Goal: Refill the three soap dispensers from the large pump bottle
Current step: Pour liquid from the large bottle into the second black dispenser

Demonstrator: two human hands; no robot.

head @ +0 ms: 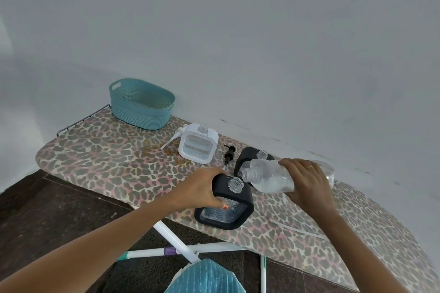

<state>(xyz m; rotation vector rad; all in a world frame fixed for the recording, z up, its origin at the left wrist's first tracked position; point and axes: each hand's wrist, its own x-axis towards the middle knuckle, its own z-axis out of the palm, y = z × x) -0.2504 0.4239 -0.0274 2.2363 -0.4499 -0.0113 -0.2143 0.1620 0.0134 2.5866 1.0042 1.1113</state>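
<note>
My left hand [202, 189] grips a black square soap dispenser [234, 211] at the board's near edge; its clear neck is open and uncapped. My right hand [303, 179] holds the large clear bottle [269, 177] tilted on its side, its open mouth just above and right of that neck. A second black dispenser [247, 154] stands behind the bottle, partly hidden. A white dispenser [198, 146] with an open neck stands farther back. A black pump head [229, 154] and a white pump head [175, 137] lie loose on the board.
The leopard-print ironing board [107, 162] stands against a white wall. A teal plastic basket [140, 103] sits at its far left end. A thin white tube [297, 229] lies on the board near my right arm. The board's white legs [176, 242] and dark floor are below.
</note>
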